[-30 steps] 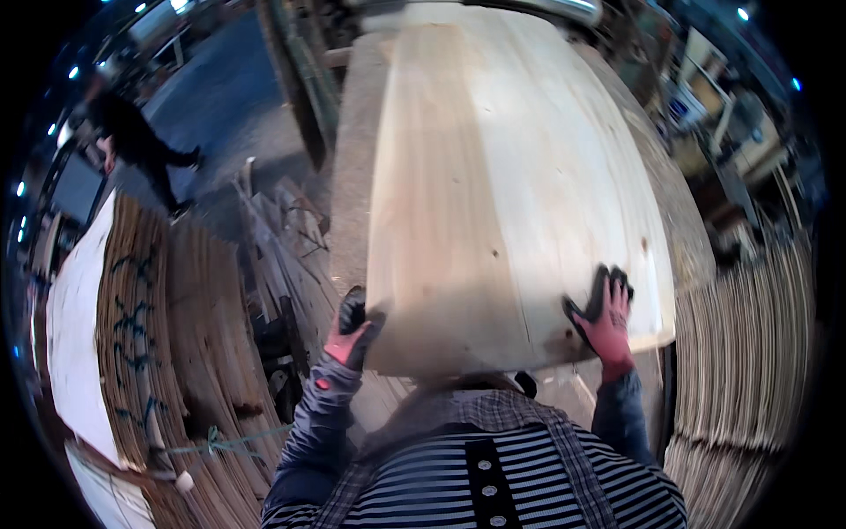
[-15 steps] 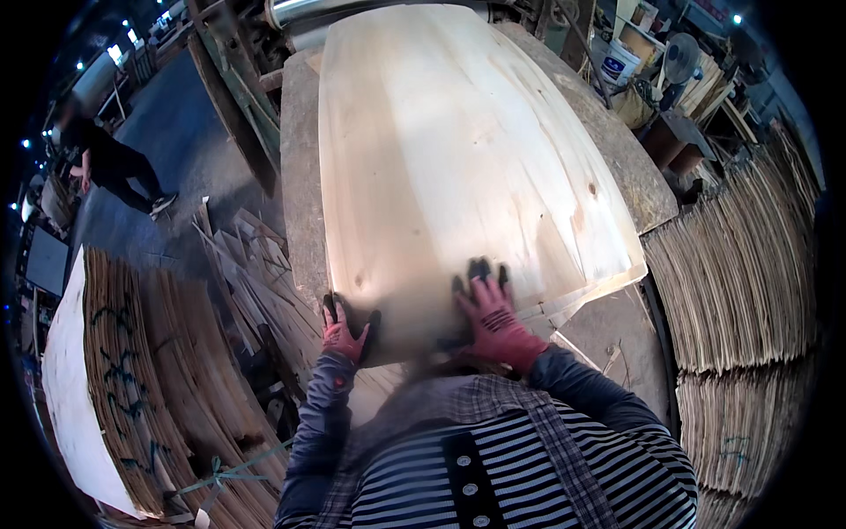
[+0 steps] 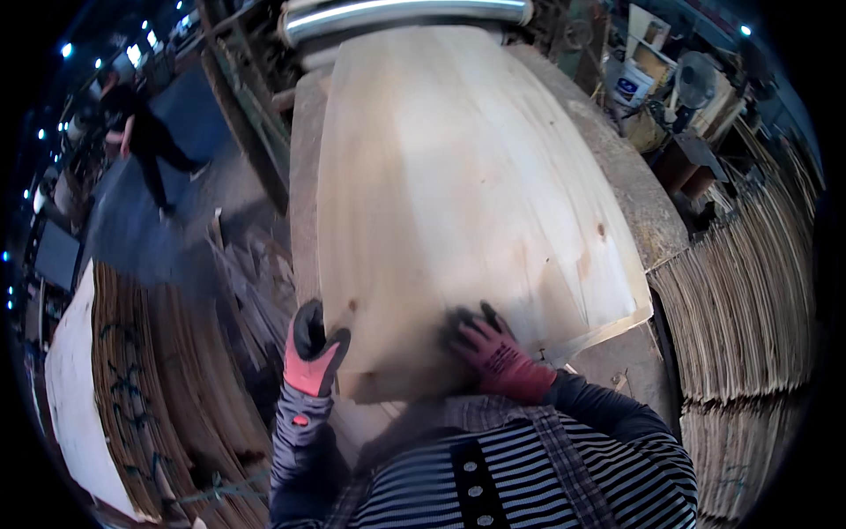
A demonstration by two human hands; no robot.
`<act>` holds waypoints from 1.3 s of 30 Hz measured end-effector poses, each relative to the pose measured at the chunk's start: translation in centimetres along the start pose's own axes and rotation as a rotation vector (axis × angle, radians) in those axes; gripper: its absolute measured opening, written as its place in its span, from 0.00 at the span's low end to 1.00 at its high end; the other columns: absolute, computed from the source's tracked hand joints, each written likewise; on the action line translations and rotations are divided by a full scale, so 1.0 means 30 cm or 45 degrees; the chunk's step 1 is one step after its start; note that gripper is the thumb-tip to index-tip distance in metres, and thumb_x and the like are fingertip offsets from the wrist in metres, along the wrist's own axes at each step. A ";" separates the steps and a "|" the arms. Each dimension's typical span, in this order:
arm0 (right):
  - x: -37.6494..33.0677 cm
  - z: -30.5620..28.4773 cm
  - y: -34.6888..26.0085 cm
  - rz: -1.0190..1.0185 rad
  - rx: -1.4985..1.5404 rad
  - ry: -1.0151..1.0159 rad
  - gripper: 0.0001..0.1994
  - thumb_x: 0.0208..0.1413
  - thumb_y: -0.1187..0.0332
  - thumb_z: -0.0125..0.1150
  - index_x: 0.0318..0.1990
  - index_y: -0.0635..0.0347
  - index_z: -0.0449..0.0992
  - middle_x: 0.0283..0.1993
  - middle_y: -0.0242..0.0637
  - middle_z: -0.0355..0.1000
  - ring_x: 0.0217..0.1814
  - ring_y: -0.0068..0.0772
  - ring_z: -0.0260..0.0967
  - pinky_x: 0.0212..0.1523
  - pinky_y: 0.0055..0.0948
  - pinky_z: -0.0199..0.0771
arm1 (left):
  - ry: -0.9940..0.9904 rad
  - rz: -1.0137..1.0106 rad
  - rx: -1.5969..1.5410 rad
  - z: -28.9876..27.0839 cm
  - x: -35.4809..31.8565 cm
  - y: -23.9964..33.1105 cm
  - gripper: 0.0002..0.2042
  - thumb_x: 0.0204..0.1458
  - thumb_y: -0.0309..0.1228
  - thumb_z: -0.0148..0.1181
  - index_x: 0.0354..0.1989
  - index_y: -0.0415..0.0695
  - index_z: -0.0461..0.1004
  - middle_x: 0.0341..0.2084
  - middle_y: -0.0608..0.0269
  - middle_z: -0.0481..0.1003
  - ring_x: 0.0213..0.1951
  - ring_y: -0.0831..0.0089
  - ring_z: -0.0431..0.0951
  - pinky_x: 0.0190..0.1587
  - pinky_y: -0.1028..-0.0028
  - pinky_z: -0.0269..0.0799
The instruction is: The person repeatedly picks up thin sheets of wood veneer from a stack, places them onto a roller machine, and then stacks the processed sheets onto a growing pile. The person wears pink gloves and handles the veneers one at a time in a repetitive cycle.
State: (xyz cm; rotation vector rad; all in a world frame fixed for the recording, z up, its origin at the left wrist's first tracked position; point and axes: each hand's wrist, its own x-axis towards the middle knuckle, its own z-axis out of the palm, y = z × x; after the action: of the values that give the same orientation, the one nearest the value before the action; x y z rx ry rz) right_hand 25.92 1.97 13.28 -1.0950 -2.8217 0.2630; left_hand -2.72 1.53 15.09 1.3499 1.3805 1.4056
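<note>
A large pale wood veneer sheet [image 3: 458, 194] lies on a work table [image 3: 643, 212], running away from me toward a metal roller [image 3: 397, 13] at the far end. My left hand [image 3: 310, 351], in a red and black glove, grips the sheet's near left corner. In the same kind of glove, my right hand [image 3: 493, 348] presses flat on the sheet near its front edge, fingers spread. The sheet's near right corner overhangs the table.
Tall stacks of veneer sheets [image 3: 749, 309] stand at my right, and more stacks [image 3: 150, 370] lie low at my left. Scrap wood strips [image 3: 256, 291] litter the floor by the table's left side. A person in dark clothes [image 3: 141, 141] walks at the far left.
My right hand has slid from the sheet's right edge to the middle of its front edge. The sheet has moved forward toward the roller and skewed slightly.
</note>
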 end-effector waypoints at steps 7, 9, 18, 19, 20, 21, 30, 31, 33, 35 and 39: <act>0.050 0.051 0.033 0.046 0.043 -0.281 0.40 0.35 0.44 0.57 0.56 0.55 0.56 0.57 0.46 0.50 0.63 0.50 0.38 0.59 0.56 0.32 | -0.224 0.107 0.867 -0.070 -0.056 -0.027 0.29 0.37 0.24 0.59 0.52 0.38 0.57 0.51 0.53 0.61 0.53 0.59 0.60 0.55 0.66 0.54; 0.045 0.067 0.033 0.106 0.079 -0.296 0.40 0.33 0.43 0.58 0.54 0.56 0.58 0.57 0.48 0.50 0.63 0.52 0.39 0.59 0.56 0.34 | -0.084 -0.269 -0.042 -0.025 -0.068 -0.019 0.27 0.39 0.18 0.55 0.53 0.36 0.57 0.51 0.53 0.61 0.54 0.66 0.60 0.55 0.70 0.55; 0.025 -0.393 0.119 0.311 -0.029 0.632 0.25 0.35 0.75 0.54 0.49 0.59 0.66 0.48 0.48 0.63 0.50 0.49 0.61 0.51 0.36 0.62 | 0.233 0.628 0.172 0.021 0.109 0.119 0.20 0.52 0.26 0.44 0.54 0.36 0.54 0.48 0.49 0.64 0.48 0.66 0.67 0.48 0.71 0.65; 0.057 -0.476 0.133 0.192 -0.163 0.709 0.26 0.34 0.76 0.54 0.48 0.58 0.67 0.47 0.47 0.64 0.48 0.47 0.62 0.50 0.37 0.62 | 0.249 0.647 0.466 0.017 0.090 0.045 0.23 0.50 0.29 0.46 0.55 0.37 0.53 0.49 0.46 0.62 0.49 0.62 0.65 0.49 0.68 0.62; 0.086 -0.544 0.136 0.163 -0.261 0.650 0.25 0.35 0.76 0.54 0.48 0.58 0.67 0.46 0.46 0.65 0.47 0.46 0.63 0.49 0.36 0.63 | 0.156 0.454 0.576 0.024 0.027 -0.076 0.26 0.48 0.32 0.48 0.56 0.37 0.52 0.50 0.44 0.60 0.51 0.57 0.62 0.51 0.65 0.60; 0.121 -0.595 0.141 0.136 -0.367 0.609 0.24 0.35 0.75 0.55 0.48 0.57 0.67 0.45 0.45 0.66 0.46 0.45 0.63 0.48 0.36 0.63 | 0.042 0.221 0.657 0.046 -0.042 -0.210 0.29 0.46 0.35 0.51 0.56 0.38 0.51 0.51 0.41 0.58 0.52 0.53 0.60 0.52 0.63 0.58; 0.703 -0.354 0.630 0.068 -0.312 0.681 0.15 0.50 0.65 0.47 0.47 0.51 0.66 0.49 0.36 0.65 0.49 0.35 0.62 0.51 0.34 0.58 | 0.086 -0.327 0.565 0.213 -0.130 -0.267 0.40 0.39 0.32 0.59 0.59 0.37 0.41 0.53 0.45 0.56 0.54 0.54 0.57 0.55 0.66 0.54; 0.753 -0.329 0.704 0.110 -0.293 0.699 0.16 0.50 0.65 0.46 0.48 0.51 0.65 0.50 0.36 0.64 0.51 0.35 0.61 0.53 0.35 0.57 | 0.098 -0.367 0.478 0.213 -0.112 -0.283 0.39 0.40 0.29 0.59 0.59 0.36 0.40 0.51 0.45 0.59 0.53 0.54 0.60 0.54 0.67 0.55; 0.838 -0.284 0.795 0.215 -0.439 0.575 0.19 0.51 0.63 0.46 0.52 0.52 0.61 0.55 0.38 0.59 0.56 0.36 0.55 0.57 0.39 0.49 | 0.055 -0.314 0.182 0.170 -0.101 -0.359 0.38 0.42 0.24 0.57 0.60 0.41 0.39 0.46 0.46 0.63 0.50 0.61 0.64 0.52 0.70 0.57; 0.867 -0.232 0.819 0.309 -0.497 0.510 0.23 0.50 0.59 0.47 0.55 0.53 0.57 0.58 0.39 0.53 0.60 0.38 0.49 0.61 0.42 0.42 | 0.153 -0.629 -0.252 0.165 -0.066 -0.280 0.35 0.44 0.23 0.54 0.60 0.43 0.41 0.45 0.47 0.65 0.48 0.63 0.65 0.50 0.71 0.60; 0.707 -0.179 0.762 0.395 -0.299 0.472 0.36 0.44 0.49 0.52 0.59 0.57 0.50 0.62 0.45 0.45 0.64 0.44 0.40 0.63 0.45 0.31 | -0.052 -0.461 -0.011 0.133 -0.029 -0.202 0.17 0.50 0.28 0.49 0.49 0.38 0.62 0.39 0.55 0.70 0.41 0.69 0.70 0.44 0.75 0.65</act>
State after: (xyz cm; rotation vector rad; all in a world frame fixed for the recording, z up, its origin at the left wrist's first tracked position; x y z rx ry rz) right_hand 26.24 33.59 14.75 -1.4558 -2.3926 -0.2343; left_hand 0.33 2.41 8.51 1.0514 1.5014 1.1345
